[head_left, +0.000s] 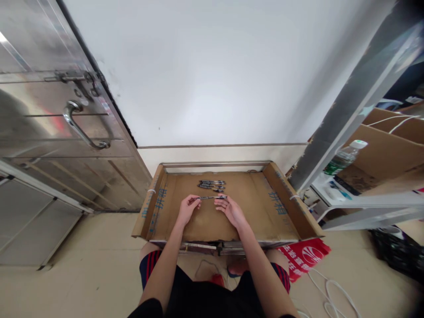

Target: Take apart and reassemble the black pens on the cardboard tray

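Both my hands hold one dark pen (208, 198) level above a cardboard-lined tray (285, 194). My left hand (187, 208) pinches its left end with closed fingers. My right hand (228, 208) grips its right end, fingers curled. Just beyond the held pen lies a small pile of several similar dark pens (212, 184) on the cardboard, near the tray's far side.
A metal door with a curved handle (82, 128) stands to the left. A shelf on the right holds a plastic bottle (344, 157) and cardboard. A red bag (304, 256) and a white cable (327, 291) lie on the floor by my right knee.
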### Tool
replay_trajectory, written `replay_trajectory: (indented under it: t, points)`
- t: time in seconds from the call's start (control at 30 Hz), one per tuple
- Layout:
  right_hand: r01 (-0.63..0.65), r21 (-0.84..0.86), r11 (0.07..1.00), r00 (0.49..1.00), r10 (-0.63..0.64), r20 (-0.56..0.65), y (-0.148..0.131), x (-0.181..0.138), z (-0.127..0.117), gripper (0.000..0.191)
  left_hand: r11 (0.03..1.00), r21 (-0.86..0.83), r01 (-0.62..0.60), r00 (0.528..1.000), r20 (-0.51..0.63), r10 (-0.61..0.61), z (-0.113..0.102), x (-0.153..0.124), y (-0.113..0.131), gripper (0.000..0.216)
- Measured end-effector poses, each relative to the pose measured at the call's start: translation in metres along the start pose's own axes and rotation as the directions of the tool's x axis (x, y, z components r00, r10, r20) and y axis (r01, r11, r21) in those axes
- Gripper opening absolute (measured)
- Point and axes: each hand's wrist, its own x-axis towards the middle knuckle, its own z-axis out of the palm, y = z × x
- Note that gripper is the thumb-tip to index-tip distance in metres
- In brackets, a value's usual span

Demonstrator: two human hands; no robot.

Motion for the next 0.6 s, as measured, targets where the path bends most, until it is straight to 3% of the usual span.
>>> replay_trajectory:
  t: [0.17, 0.3, 0.43, 0.6]
  points:
    - [0.138, -0.071, 0.988, 0.983, -0.146, -0.11, 0.005, 0.005, -0.004, 0.032, 1.0, 0.013, -0.013, 1.0, 0.0, 0.013, 0.001, 0.0, -0.002, 0.03]
    - [0.262, -0.312, 0.913, 0.912, -0.34, -0.23, 0.013, 0.009, -0.007, 0.026, 0.982, 0.173, -0.076, 0.996, -0.022, 0.081, 0.005, -0.002, -0.004, 0.026]
    - [0.26, -0.558, 0.788, 0.872, -0.44, -0.213, 0.019, 0.008, -0.006, 0.02, 0.882, 0.415, -0.224, 0.969, -0.006, 0.249, 0.011, -0.006, -0.002, 0.017]
    - [0.292, -0.711, 0.639, 0.811, -0.559, -0.17, 0.021, 0.001, -0.003, 0.012, 0.709, 0.622, -0.331, 0.938, 0.135, 0.32, 0.016, -0.009, 0.004, 0.01]
